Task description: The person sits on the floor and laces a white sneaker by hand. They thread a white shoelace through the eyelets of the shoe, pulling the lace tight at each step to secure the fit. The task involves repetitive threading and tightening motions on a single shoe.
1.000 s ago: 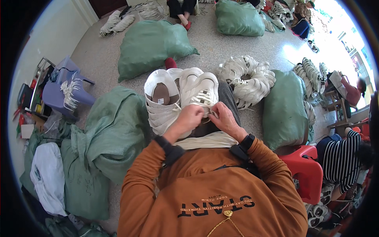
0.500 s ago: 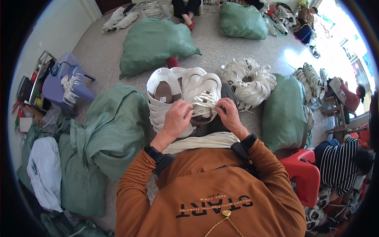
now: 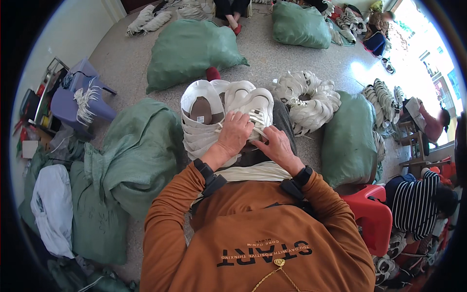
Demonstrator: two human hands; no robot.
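Observation:
A white sneaker [image 3: 260, 101] lies toe away from me over my lap, its white shoelace [image 3: 258, 118] strung through the eyelets. My left hand [image 3: 237, 132] lies against its left side, fingers bent down on the lacing. At the shoe's near end, my right hand [image 3: 279, 147] pinches the shoelace between thumb and fingers. The hands nearly meet, and they cover the shoe's opening. Left of it stands a nested stack of white shoe uppers [image 3: 195, 138] with a brown insole [image 3: 200, 108] in the top one. A bundle of pale laces [image 3: 258, 172] stretches across my lap.
Green sacks [image 3: 192, 51] stand ahead, and another sack [image 3: 348, 138] is to the right. White shoes form a ring [image 3: 311, 100] on the floor. A purple stool [image 3: 80, 100] is at left, a red stool [image 3: 368, 211] at right. Several people sit around the room.
My left hand has moved right and up onto the sneaker's lacing. My right hand has come slightly left and down, bringing the hands closer together.

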